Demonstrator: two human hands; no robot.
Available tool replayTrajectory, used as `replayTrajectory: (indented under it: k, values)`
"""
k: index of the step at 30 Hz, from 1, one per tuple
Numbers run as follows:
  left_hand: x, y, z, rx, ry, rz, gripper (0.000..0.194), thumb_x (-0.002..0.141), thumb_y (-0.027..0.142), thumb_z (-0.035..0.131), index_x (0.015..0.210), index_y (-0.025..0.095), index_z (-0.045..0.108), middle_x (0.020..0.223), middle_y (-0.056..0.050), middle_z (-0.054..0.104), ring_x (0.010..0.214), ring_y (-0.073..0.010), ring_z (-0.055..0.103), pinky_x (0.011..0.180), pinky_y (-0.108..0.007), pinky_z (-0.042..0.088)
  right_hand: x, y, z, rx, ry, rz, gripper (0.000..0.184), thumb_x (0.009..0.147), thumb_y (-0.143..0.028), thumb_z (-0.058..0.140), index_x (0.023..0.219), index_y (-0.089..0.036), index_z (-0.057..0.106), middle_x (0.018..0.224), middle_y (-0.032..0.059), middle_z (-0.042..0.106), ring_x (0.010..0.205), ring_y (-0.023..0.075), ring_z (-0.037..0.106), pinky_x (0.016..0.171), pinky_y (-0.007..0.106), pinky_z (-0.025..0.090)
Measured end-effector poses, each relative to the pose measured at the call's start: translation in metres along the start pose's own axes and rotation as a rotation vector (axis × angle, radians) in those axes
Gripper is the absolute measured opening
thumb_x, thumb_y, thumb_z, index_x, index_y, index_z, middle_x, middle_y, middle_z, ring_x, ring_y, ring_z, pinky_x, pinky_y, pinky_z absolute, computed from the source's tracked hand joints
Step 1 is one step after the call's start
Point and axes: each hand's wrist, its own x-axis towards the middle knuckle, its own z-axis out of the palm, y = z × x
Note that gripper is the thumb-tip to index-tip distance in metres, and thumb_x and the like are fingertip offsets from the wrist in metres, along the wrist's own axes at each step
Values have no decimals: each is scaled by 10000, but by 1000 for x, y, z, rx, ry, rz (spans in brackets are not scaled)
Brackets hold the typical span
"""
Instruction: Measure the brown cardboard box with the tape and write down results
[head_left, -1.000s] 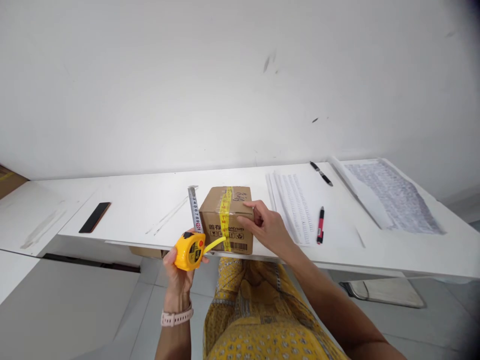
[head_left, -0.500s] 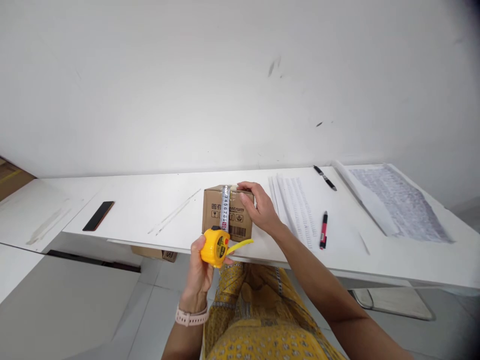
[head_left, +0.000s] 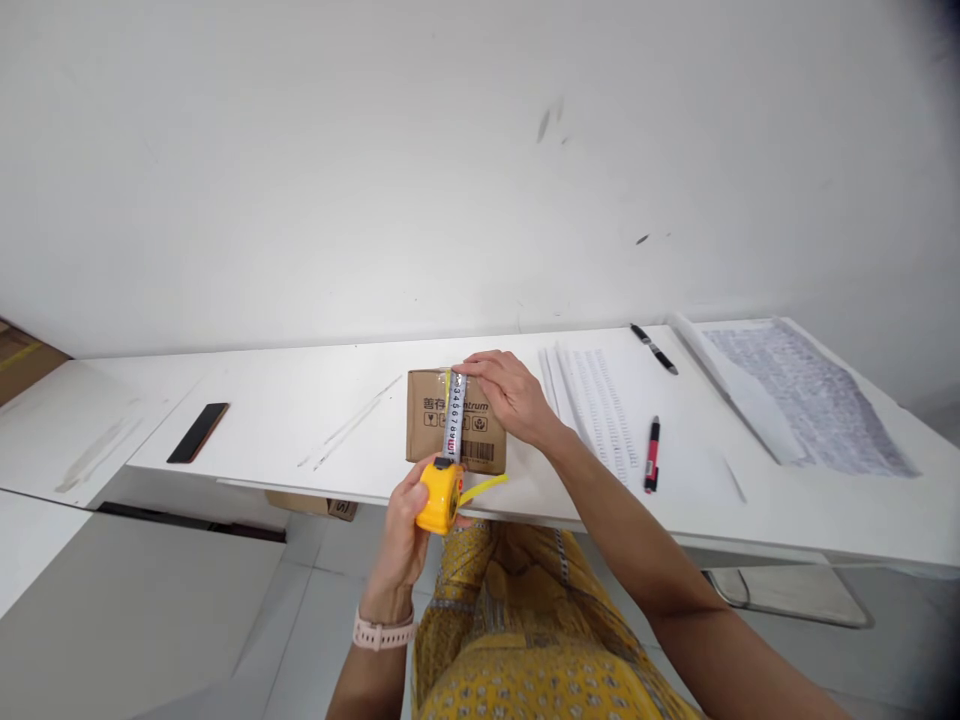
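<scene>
A small brown cardboard box (head_left: 420,440) with printed labels and a barcode sits near the front edge of the white table. My left hand (head_left: 403,535) is closed around a yellow tape measure (head_left: 437,498) at the box's near side, its yellow strap (head_left: 484,488) hanging to the right. The pulled-out blade (head_left: 455,410) runs across the box face, with numbers visible on it. At the far edge of the box, my right hand (head_left: 517,400) pinches the blade's end between its fingers; the very tip is partly hidden.
Right of the box lie printed sheets (head_left: 600,410), a red and black pen (head_left: 652,455), a black pen (head_left: 654,350) and a handwritten paper stack (head_left: 802,400). A dark phone-like slab (head_left: 198,432) rests on the left. A white wall (head_left: 375,200) rises behind the table (head_left: 277,400).
My right hand has shifted left from the box's far right corner to the blade's end. The blade has tilted and moved slightly right, and the tape measure's case has turned.
</scene>
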Motion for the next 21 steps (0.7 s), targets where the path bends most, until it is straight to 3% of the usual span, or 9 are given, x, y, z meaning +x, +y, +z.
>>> replayTrajectory:
  k: [4, 9, 17, 21]
  values:
    - [-7, -27, -16, -22, -44, -24, 634, 690, 483, 800, 1213, 154, 659, 1162, -155, 689, 923, -270, 660, 650, -340, 614, 7, 9, 0, 46, 11, 29, 381, 965, -163, 363, 1163, -252, 676, 1100, 59, 680, 1014, 230, 583, 918, 423, 461]
    - [-12, -52, -29, -154, -62, -54, 663, 669, 516, 803, 1210, 164, 652, 1165, -162, 699, 901, -264, 676, 638, -326, 610, 10, 13, 1, 85, 18, 44, 374, 966, -173, 365, 1132, -233, 695, 1070, 59, 690, 990, 228, 584, 919, 419, 456]
    - [-7, -46, -26, -175, -81, -80, 661, 657, 506, 803, 1195, 160, 637, 1148, -160, 692, 890, -256, 658, 632, -333, 609, 10, 14, 1, 81, 33, 77, 372, 987, -220, 356, 1136, -255, 695, 1067, 57, 691, 1000, 232, 585, 921, 424, 464]
    - [-15, -43, -38, -243, -102, -53, 698, 626, 571, 780, 1164, 143, 661, 1116, -169, 685, 860, -270, 664, 562, -298, 592, 3, 8, 3, 29, 73, 57, 385, 1001, -253, 326, 1190, -265, 661, 1084, 57, 699, 1002, 232, 603, 934, 436, 463]
